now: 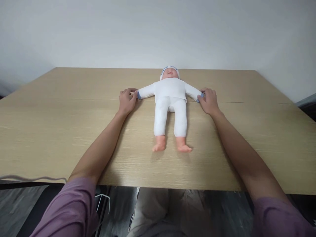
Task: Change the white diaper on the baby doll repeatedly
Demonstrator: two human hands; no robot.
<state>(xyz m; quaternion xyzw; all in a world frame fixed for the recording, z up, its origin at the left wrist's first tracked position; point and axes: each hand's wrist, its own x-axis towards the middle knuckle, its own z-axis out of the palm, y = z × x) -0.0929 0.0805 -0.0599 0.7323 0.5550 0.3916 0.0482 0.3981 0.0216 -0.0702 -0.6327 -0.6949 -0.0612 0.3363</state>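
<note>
A baby doll (170, 98) in a white suit and a white cap lies on its back in the middle of the wooden table (49, 131), arms spread, bare feet toward me. My left hand (127, 100) is closed round the blue cuff at the end of the doll's arm on the left. My right hand (209, 100) is closed round the cuff of the arm on the right. Both of the doll's hands are hidden under my fingers.
The table's near edge runs across the lower part of the view, with my lap and the floor below it. A thin white cable (32, 178) lies along the near left edge. A plain wall stands behind the table.
</note>
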